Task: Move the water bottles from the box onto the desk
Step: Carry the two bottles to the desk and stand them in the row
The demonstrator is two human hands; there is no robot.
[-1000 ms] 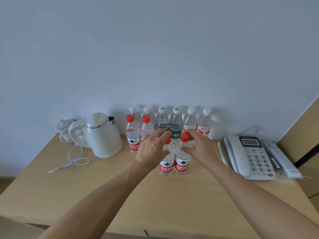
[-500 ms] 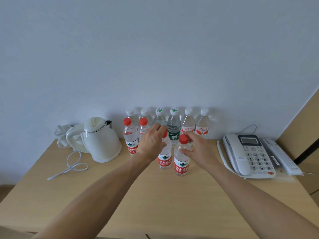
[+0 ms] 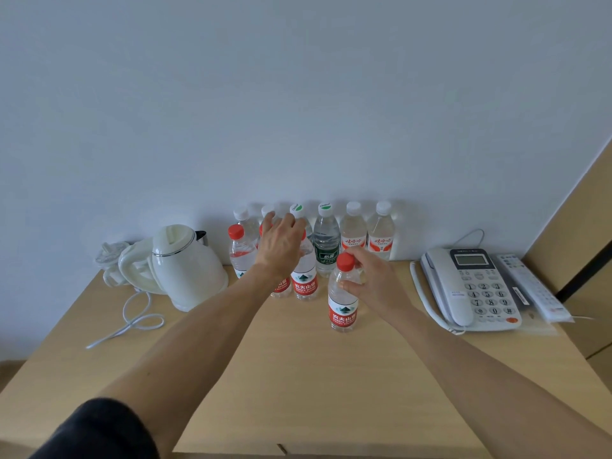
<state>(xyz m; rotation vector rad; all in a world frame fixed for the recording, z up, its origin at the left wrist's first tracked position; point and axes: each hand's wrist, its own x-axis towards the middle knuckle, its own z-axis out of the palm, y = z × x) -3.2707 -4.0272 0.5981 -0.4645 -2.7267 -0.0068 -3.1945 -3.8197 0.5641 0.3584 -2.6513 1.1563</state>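
Note:
Two red-capped, red-labelled water bottles stand on the wooden desk (image 3: 298, 376) in front of a row of several bottles (image 3: 352, 231) along the wall. My left hand (image 3: 281, 248) reaches over the top of the left bottle (image 3: 304, 279) and grips its neck, hiding the cap. That bottle stands beside two other red-capped bottles (image 3: 240, 253). My right hand (image 3: 374, 281) holds the nearer right bottle (image 3: 342, 303) at its shoulder, thumb in front and fingers behind, just below the red cap.
A white kettle (image 3: 185, 266) with its base and a looped cord (image 3: 132, 321) stands at the left. At the right lie a white desk phone (image 3: 470, 286) and a remote (image 3: 533, 289). A wooden panel (image 3: 583, 226) rises at the far right.
My left hand has moved its bottle back and to the left, next to the other red-capped bottles. My right hand's bottle now stands apart from it, nearer to me.

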